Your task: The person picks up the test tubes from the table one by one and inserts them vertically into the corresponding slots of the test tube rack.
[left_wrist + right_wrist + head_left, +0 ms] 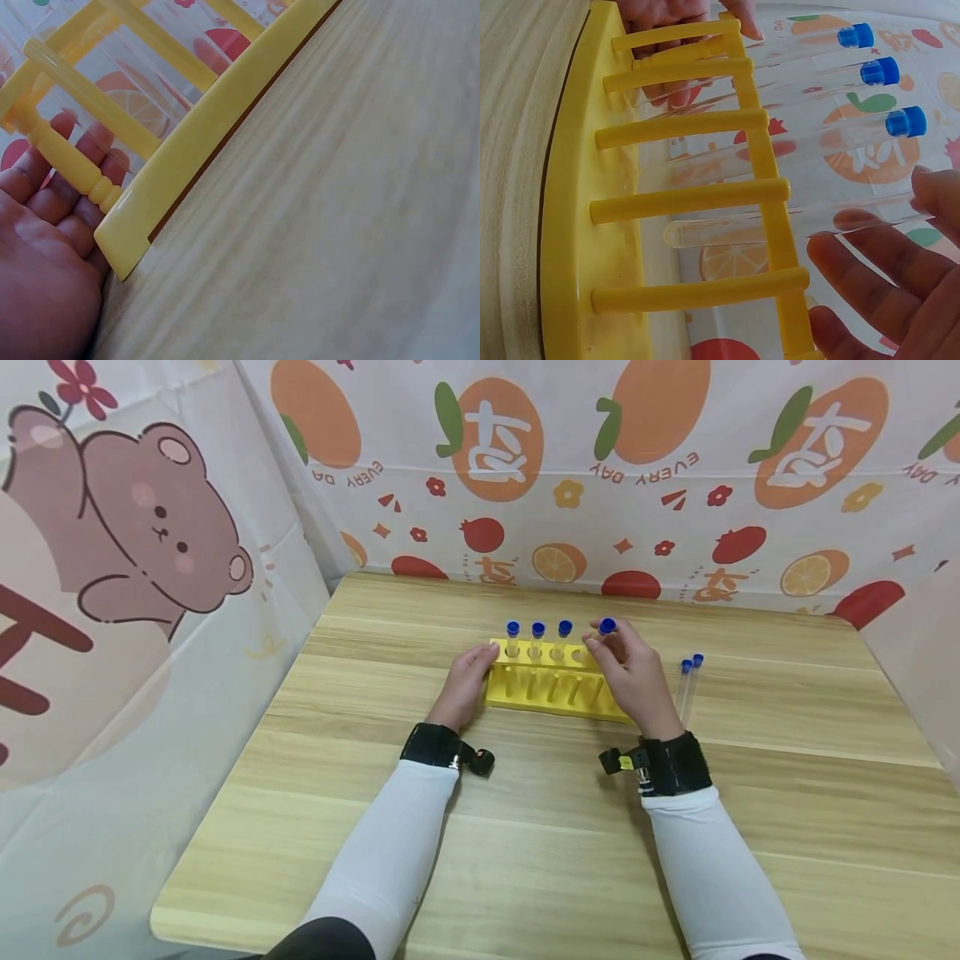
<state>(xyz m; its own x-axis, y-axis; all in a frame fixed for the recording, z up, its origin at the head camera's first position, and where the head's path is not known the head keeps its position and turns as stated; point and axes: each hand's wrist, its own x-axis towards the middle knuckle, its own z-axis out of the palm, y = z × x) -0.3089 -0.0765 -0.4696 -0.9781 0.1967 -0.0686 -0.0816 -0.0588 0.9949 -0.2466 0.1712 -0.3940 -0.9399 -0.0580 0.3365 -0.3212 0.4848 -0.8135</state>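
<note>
A yellow test tube rack (555, 704) stands on the table, with three blue-capped clear test tubes (537, 639) upright in its left holes. My left hand (462, 683) holds the rack's left end, thumb at the top bar and fingers around the end post, as the left wrist view shows. Between thumb and fingertips my right hand (639, 675) pinches another test tube (735, 229) near its blue cap. That tube passes through the rack's upper bar, and its rounded bottom hangs above the base. My right palm hides the rack's right end in the head view.
Two more blue-capped test tubes (691, 681) are just right of my right hand, partly behind the wrist. A wooden table (525, 860) lies under everything. A fruit-print cloth (570, 510) hangs behind its far edge, and a bear-print cloth (157, 718) at the left.
</note>
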